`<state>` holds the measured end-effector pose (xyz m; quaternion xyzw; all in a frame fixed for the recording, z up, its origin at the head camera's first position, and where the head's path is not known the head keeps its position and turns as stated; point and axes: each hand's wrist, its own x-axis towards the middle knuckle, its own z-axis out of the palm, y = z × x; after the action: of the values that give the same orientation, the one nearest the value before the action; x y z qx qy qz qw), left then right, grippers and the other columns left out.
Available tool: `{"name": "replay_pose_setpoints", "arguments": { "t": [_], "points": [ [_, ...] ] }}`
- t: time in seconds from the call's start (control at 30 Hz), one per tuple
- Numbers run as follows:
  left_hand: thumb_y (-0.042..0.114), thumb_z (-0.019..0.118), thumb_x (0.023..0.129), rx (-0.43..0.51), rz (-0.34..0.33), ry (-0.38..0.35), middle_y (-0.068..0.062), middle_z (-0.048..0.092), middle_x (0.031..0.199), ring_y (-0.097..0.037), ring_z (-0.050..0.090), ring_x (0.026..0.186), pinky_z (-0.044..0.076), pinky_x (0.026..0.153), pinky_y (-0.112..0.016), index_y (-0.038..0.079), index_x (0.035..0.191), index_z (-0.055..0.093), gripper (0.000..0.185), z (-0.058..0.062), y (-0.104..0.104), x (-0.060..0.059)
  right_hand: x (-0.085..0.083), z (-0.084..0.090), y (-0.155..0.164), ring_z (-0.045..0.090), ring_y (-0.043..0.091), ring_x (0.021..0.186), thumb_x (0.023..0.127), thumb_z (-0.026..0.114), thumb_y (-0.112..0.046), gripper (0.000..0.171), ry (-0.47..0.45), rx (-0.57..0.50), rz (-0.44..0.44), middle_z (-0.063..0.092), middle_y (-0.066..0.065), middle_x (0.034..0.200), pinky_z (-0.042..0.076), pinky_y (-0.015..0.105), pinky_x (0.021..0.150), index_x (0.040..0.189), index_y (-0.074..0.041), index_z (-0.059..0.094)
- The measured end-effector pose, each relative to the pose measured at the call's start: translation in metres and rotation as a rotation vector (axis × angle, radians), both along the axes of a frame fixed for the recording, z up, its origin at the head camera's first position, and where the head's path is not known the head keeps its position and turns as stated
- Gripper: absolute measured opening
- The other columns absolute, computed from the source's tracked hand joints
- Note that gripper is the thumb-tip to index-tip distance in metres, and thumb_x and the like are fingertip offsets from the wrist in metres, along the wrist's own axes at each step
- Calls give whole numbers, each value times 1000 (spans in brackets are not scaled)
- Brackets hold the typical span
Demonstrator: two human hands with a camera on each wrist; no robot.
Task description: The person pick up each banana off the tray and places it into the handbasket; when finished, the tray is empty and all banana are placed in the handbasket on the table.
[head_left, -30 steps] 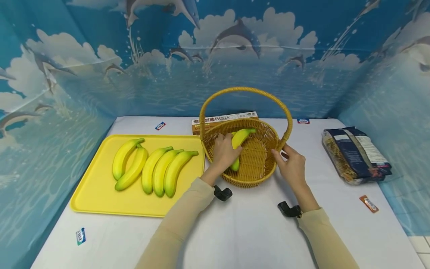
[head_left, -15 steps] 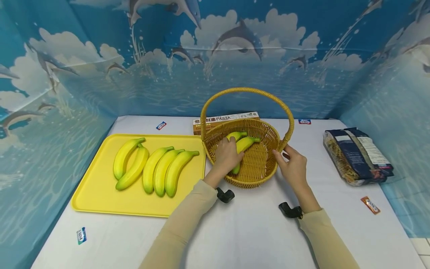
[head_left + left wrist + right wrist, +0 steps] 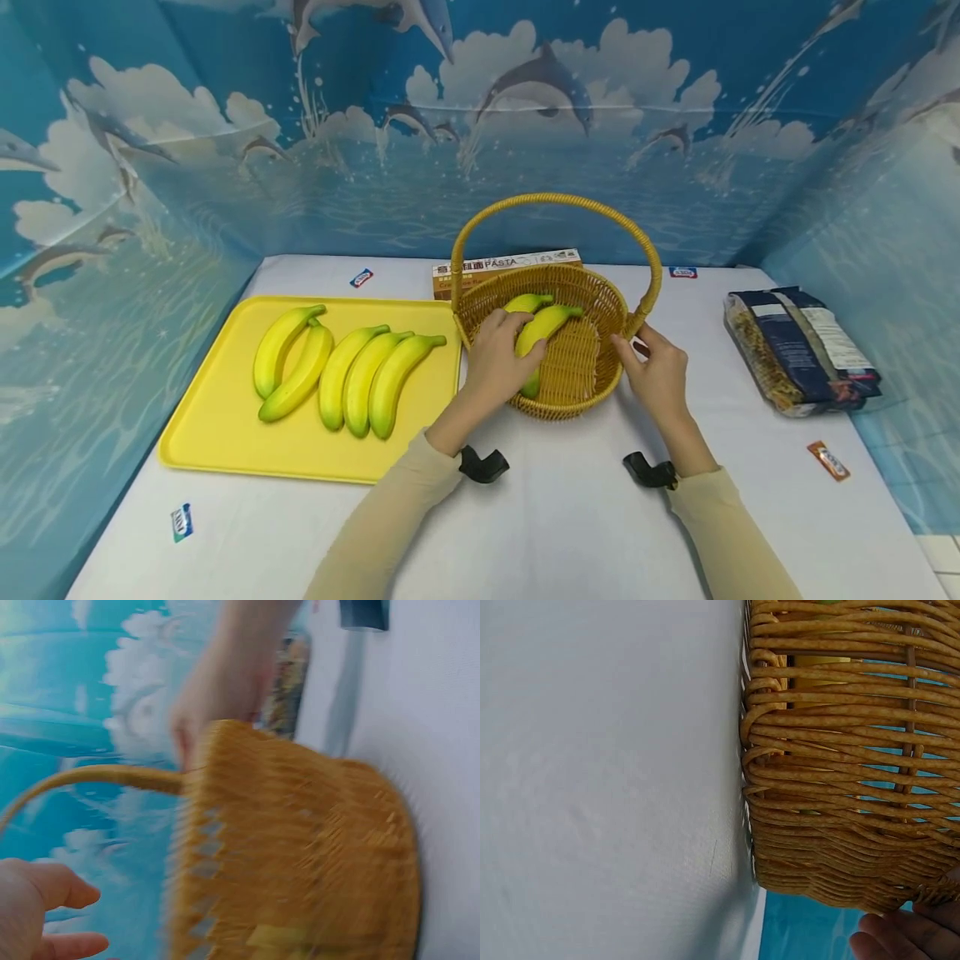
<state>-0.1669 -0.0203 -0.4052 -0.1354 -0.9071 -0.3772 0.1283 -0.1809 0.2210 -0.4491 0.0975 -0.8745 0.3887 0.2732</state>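
Observation:
Two bananas (image 3: 543, 327) lie side by side in the wicker basket (image 3: 567, 408). Over the basket's left rim, my left hand (image 3: 498, 360) hovers and overlaps the bananas in the head view. In the left wrist view its thumb and finger (image 3: 66, 889) are spread apart with nothing between them. At the right side, my right hand (image 3: 658, 368) pinches the basket's rim at the foot of the handle; its fingertips (image 3: 900, 934) show at the rim in the right wrist view.
A yellow tray (image 3: 225, 446) with several bananas (image 3: 360, 379) stands left of the basket. Behind the basket is a pasta box (image 3: 444, 287); a bag of pasta (image 3: 802, 350) lies at right. Small packets, such as an orange one (image 3: 828, 461), dot the white table (image 3: 570, 533).
My left hand has let go of the banana in the basket and drawn back slightly to the left. Two bananas now show there. My right hand has stayed at the rim.

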Motion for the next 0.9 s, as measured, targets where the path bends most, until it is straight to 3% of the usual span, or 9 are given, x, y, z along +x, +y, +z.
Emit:
{"name": "replay_pose_setpoints", "arguments": {
  "t": [0.1,0.2,0.3,0.4,0.53,0.67,0.9],
  "points": [
    [27,68,88,73,39,30,-13,59,108,-27,55,95,45,77,-37,8,124,65,40,11,-32,15,0,0,0,65,44,106,90,69,-10,31,-4,-4,0,68,28,110,55,51,80,113,11,66],
    [24,69,88,131,134,70,-16,57,113,-33,53,101,45,83,-43,6,125,63,43,15,-79,20,0,0,0,65,43,107,90,70,-11,33,-14,-2,-4,68,28,112,55,50,80,114,11,66],
    [22,69,89,183,290,91,-19,54,120,-35,49,107,41,88,-48,4,128,61,44,15,-136,21,0,0,0,65,43,107,90,70,-12,33,-19,2,-11,67,28,112,55,50,80,114,11,66],
    [24,67,90,218,488,95,-20,49,128,-36,43,119,36,97,-53,6,132,58,46,13,-193,22,1,-1,0,65,43,106,90,70,-12,33,-24,0,-7,68,28,111,55,50,80,113,11,66],
    [27,65,92,260,689,90,-21,43,137,-37,34,131,27,108,-55,8,137,55,49,7,-250,25,0,0,1,66,43,105,90,70,-12,32,-27,-3,-3,68,28,109,55,49,79,112,11,67],
    [32,63,93,314,750,17,-17,38,146,-34,28,139,22,113,-53,12,142,50,55,-6,-281,27,1,0,2,66,43,105,91,69,-12,32,-33,-4,-9,68,28,111,55,49,79,113,11,66],
    [28,63,94,304,741,-91,-18,36,149,-36,25,141,14,119,-52,10,147,44,59,-27,-302,26,0,1,0,66,44,105,90,69,-11,31,-29,4,-5,68,28,110,55,48,78,112,11,67]
  ]
}}
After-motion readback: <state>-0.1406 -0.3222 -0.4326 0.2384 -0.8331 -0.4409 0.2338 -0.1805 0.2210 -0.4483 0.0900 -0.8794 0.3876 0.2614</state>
